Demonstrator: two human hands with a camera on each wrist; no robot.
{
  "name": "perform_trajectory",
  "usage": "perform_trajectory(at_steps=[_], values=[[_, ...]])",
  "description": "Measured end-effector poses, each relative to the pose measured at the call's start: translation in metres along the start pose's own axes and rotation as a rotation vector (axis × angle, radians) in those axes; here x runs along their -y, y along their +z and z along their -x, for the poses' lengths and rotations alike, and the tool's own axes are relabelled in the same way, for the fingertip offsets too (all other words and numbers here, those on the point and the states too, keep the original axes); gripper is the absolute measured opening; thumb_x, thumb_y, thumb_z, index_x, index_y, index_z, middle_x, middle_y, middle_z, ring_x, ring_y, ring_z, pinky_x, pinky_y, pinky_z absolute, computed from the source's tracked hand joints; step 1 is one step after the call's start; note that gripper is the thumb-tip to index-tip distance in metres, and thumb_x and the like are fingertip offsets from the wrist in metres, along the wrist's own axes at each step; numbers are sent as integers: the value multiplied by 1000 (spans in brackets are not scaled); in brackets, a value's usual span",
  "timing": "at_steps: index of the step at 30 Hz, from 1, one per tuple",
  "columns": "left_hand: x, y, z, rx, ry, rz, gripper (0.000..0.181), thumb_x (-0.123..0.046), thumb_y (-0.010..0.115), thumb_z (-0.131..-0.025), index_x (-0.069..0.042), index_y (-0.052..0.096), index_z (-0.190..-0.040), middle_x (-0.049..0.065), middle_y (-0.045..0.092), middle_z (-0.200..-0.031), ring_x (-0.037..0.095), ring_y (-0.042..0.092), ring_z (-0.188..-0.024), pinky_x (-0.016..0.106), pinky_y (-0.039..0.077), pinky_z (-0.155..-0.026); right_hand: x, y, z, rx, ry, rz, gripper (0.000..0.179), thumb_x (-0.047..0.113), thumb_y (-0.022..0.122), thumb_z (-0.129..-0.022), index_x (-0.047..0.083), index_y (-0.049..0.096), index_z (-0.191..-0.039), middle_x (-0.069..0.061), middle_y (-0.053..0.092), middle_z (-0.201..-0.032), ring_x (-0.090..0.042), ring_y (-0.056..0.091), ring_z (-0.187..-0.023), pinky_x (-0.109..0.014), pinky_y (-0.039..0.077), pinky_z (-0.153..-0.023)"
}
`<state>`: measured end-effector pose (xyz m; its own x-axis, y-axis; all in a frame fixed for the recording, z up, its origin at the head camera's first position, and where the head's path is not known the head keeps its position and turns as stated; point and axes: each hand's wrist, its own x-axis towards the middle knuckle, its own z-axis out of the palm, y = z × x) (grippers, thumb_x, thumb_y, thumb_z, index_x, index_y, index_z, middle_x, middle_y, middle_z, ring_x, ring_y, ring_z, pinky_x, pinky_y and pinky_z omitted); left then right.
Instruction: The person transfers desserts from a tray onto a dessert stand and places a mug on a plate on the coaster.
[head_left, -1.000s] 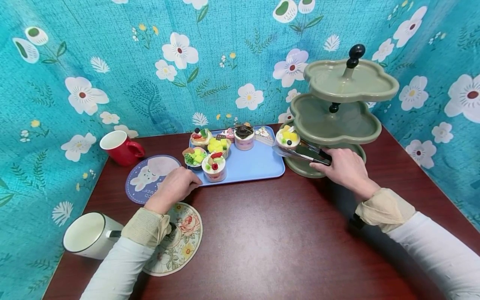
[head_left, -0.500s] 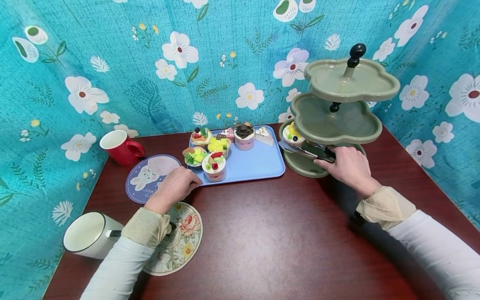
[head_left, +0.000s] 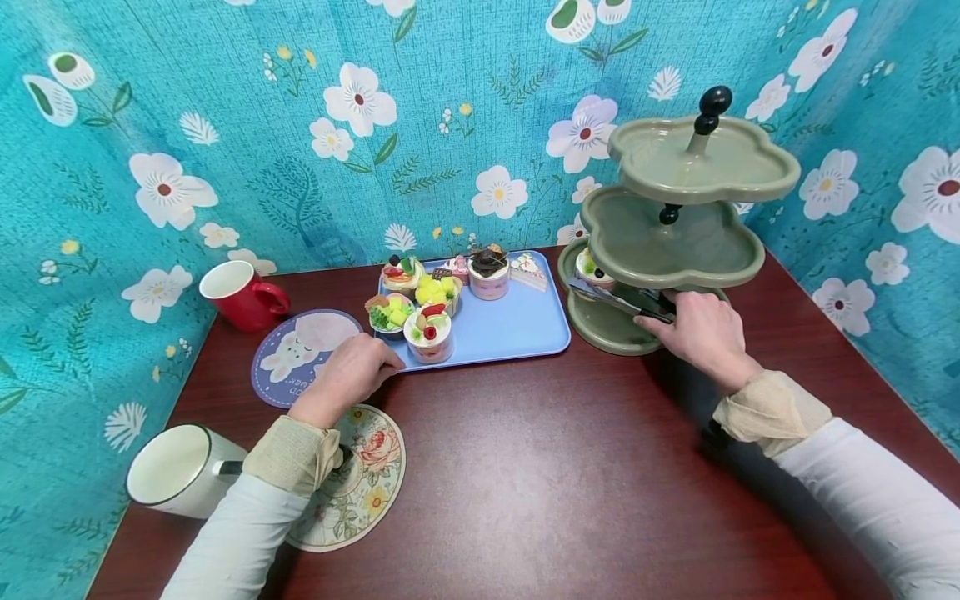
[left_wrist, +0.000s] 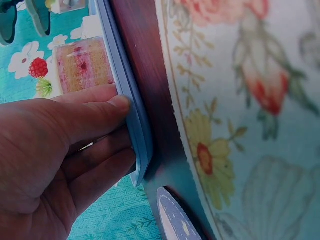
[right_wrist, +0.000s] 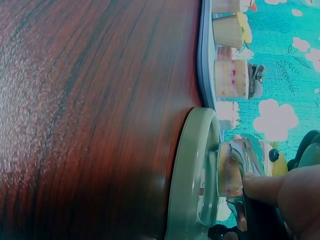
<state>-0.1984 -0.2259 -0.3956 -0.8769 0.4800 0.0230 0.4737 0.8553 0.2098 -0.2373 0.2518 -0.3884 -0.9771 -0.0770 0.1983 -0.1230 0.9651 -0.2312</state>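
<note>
My left hand (head_left: 351, 375) pinches the front left corner of the blue tray (head_left: 513, 329), thumb on the rim in the left wrist view. My right hand (head_left: 703, 335) grips black-handled metal tongs (head_left: 611, 297). Between the tongs' tips is a clear dessert cup (right_wrist: 229, 172) with layered cake and fruit on top, a blueberry (right_wrist: 273, 155) among it. The cup is at the left part of the bottom tier (head_left: 611, 333) of the green three-tier stand (head_left: 697, 250), partly hidden under the middle tier. In the right wrist view it appears close over that tier.
Several dessert cups, one with chocolate (head_left: 489, 262), and a cake slice (head_left: 528, 272) sit on the tray. A red mug (head_left: 240, 296), a bunny coaster (head_left: 296, 354), a floral mat (head_left: 375, 475) and a white mug (head_left: 176, 475) stand or lie on the left. A patterned cloth (head_left: 450, 125) backs the table.
My right hand has moved the tongs and the dessert cup rightward, from beside the tray's right end in under the middle tier. The left hand stays on the tray.
</note>
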Motion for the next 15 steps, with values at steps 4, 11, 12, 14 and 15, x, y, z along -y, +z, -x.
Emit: perform_trajectory(at_steps=[4,11,12,14,15], values=[[-1,0,0,8,-8,1,13,-6,73,-87,-16,81,-85,-1,75,-77,9,62,-68,30,50,-62,-2,1,-1,-2,12,-5,56,55,70,-84,6,67,-110,-33,65,-85,-51,60,-82,-58,45,-56],[-1,0,0,6,-3,0,13,-7,73,-87,-16,80,-84,-1,75,-77,9,60,-67,29,49,-62,-4,3,-4,-2,27,1,57,55,71,-83,3,67,-106,-35,64,-85,-53,60,-82,-60,45,-58],[-1,0,0,5,-2,1,13,-7,73,-87,-16,80,-84,-1,75,-77,9,60,-67,29,49,-62,-4,4,-4,-4,27,2,57,55,71,-83,3,67,-105,-35,63,-84,-53,60,-81,-60,45,-58],[-1,0,0,6,-2,0,12,-7,73,-87,-16,80,-84,-1,75,-77,9,61,-67,30,49,-62,-5,4,-5,-3,29,3,57,55,71,-83,2,67,-103,-35,63,-81,-53,60,-79,-59,45,-56],[-1,0,0,6,-2,0,12,-7,73,-87,-16,80,-85,-1,75,-77,9,61,-68,30,50,-63,-5,4,-5,-2,30,4,57,56,71,-83,2,67,-101,-35,63,-80,-53,60,-78,-59,45,-55]])
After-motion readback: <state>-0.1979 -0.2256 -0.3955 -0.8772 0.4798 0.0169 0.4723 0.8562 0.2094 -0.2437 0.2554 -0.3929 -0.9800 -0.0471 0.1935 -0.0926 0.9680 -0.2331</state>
